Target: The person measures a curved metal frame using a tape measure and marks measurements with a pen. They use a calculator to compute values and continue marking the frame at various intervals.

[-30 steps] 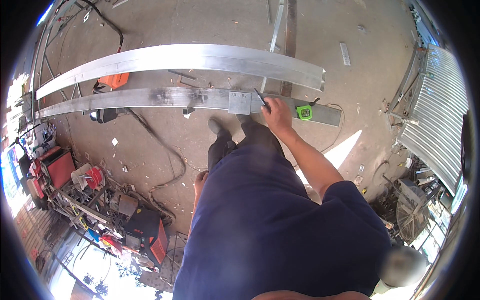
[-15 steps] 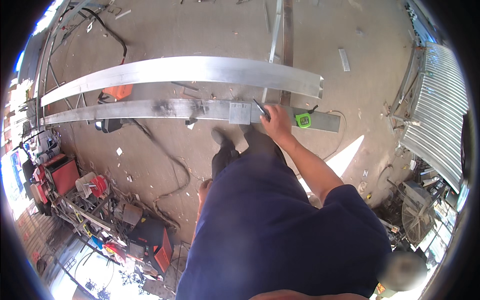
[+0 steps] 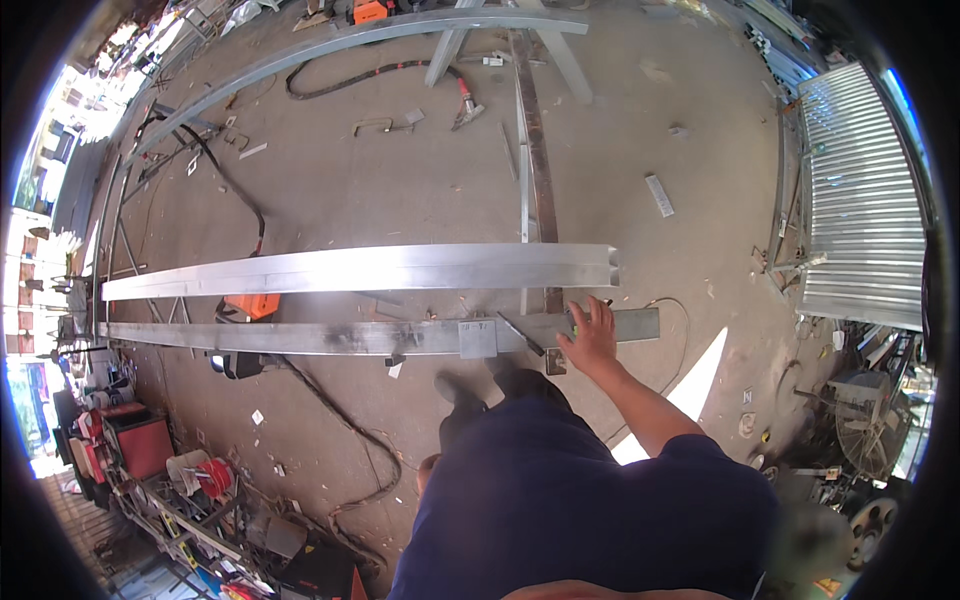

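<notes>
My right hand [image 3: 590, 342] is over the nearer metal beam, its fingers closed around a green tape measure [image 3: 576, 328] that they mostly cover. To its left a dark pen-like marker [image 3: 521, 334] lies slanted across the beam. Beside the marker, a small square metal plate [image 3: 478, 340] with handwriting rests on the same beam [image 3: 400, 338]. My left hand [image 3: 428, 468] hangs low by my left side, mostly hidden behind my shirt, so its fingers do not show.
A second, shiny beam [image 3: 380, 268] runs parallel just beyond. A brown bar [image 3: 536, 150] crosses beneath both. Cables [image 3: 345, 425] trail over the littered floor. Red machines [image 3: 140, 445] stand at left, corrugated sheet [image 3: 860, 200] and a fan [image 3: 865, 425] at right.
My right hand has let go of the marker, now lying on the beam, and moved right onto the tape measure. The view has tilted up, showing more floor ahead.
</notes>
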The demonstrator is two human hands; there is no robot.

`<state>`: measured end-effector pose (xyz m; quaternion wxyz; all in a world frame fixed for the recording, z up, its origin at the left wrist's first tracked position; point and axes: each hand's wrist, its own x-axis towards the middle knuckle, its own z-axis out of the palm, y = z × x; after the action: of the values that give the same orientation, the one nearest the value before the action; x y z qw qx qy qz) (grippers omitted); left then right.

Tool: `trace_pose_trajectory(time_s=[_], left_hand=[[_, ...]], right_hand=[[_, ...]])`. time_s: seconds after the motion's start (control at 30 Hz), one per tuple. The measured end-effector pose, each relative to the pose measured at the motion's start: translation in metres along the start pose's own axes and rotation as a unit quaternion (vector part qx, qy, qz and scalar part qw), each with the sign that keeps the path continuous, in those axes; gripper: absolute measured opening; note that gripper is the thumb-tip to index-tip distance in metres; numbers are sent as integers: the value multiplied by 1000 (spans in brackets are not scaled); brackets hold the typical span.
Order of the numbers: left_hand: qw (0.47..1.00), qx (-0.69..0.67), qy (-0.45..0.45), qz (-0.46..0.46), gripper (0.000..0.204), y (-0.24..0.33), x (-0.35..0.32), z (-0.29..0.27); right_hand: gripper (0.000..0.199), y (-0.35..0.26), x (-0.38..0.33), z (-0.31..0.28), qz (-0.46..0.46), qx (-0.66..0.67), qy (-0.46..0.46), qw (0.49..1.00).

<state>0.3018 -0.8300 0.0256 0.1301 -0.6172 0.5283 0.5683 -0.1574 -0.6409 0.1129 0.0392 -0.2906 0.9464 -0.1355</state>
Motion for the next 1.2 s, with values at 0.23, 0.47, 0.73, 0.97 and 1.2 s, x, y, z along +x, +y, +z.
trace_pose_trajectory(time_s=[0.23,0.47,0.73,0.97,1.2], left_hand=[[997,51,-7,61,44,-10,34,7],[999,-32,2,6,35,-11,17,21],[999,-39,-29,14,38,-22,31,16],[998,-37,36,20,43,-40,25,32],[999,9,50,17,45,-28,7,29]], right_hand=[[77,43,-14,32,9,22,-26,999],[86,45,-33,21,73,34,-47,996],[78,29,-21,7,46,-36,-45,997],[50,-8,12,10,-86,73,-23,993],[27,-48,27,53,-76,131,-148,977]])
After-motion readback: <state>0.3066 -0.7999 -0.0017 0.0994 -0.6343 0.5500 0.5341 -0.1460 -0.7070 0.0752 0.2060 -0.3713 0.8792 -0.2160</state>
